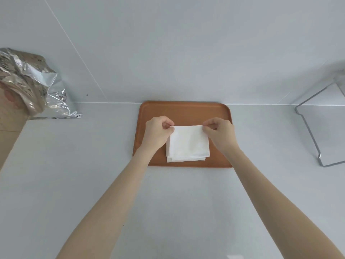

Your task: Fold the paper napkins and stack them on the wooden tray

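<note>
A brown wooden tray (183,111) lies on the grey counter against the back wall. A folded white paper napkin (188,141) is over the tray's middle, on top of a small stack of folded napkins (177,159) whose edges stick out below it. My left hand (158,130) pinches the top napkin's far left corner between thumb and fingers. Its far right corner is pinched by my right hand (219,131). Both forearms reach in from the bottom of the view.
A crumpled silver foil bag (39,85) stands at the back left beside a cardboard box (9,116). A clear container with a grey wire frame (315,131) sits at the right edge. Grey counter (93,165) surrounds the tray.
</note>
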